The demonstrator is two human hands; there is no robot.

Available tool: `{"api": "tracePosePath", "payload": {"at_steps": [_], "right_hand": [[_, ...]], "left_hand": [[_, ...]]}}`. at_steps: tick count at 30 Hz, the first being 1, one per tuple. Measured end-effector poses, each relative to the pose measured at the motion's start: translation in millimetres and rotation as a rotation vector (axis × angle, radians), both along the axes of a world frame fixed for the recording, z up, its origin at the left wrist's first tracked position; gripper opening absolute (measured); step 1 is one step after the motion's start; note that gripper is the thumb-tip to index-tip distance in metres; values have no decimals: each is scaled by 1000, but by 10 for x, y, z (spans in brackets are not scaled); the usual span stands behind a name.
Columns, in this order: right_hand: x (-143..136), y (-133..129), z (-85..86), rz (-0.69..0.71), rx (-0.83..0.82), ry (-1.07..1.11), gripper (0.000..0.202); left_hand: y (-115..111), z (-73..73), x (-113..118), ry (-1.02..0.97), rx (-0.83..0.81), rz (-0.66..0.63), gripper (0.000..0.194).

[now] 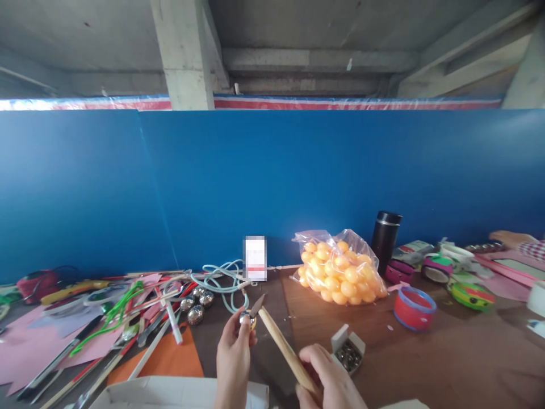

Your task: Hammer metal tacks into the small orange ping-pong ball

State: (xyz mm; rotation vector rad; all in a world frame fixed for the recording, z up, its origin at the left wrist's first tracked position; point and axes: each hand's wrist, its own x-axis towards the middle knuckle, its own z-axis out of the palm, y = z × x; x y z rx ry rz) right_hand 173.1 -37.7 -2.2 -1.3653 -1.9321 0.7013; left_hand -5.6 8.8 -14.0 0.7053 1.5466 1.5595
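Largest first: the clear bag (340, 272) of orange balls slumps near the bench's back edge, right of middle; we judge its soft, loose load needs no prop. The hammer (283, 349) – so we read the tool from its wooden handle and dark, pointed head (257, 305) – slants up from the near edge. Our right hand (326, 378) is closed round the lower handle, which should give the head some reach. Our left hand (236, 346) pinches a shiny ball (245, 319) between thumb and fingers, just above the bench; we take the pinch to stop it rolling. The head lies over or against the ball; contact we cannot confirm. The small open box (349, 351) of metal bits stands just beyond the right hand, likely for easy reach. Four metal balls (196, 313) cluster left of the ball, beside the cord (219, 278).

Room: concrete ceiling (315, 28) and pillar (181, 54) behind a blue partition (272, 165). The bench (315, 326) runs along it, brown to the right, darker at centre. Its left side carries heaped paper, sticks and pens; towards the back right corner, another person's hand (513, 237) rests beside a pink tray (511, 267).
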Motion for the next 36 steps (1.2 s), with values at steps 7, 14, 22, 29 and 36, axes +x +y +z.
{"api": "tracePosePath", "payload": {"at_steps": [7, 14, 22, 29, 36], "right_hand": [[61, 43, 11, -55, -17, -30, 22], [67, 14, 67, -84, -129, -28, 24], [77, 26, -38, -102, -175, -125, 19], [163, 62, 90, -139, 20, -119, 16], [506, 163, 247, -353, -22, -324, 17]], "left_hand": [[28, -50, -36, -11, 50, 50, 59], [-19, 48, 12, -11, 82, 40, 57], [-70, 141, 74, -3, 89, 59, 56], [-6, 44, 32, 5, 57, 17, 59], [-33, 119, 90, -9, 45, 5, 57]]}}
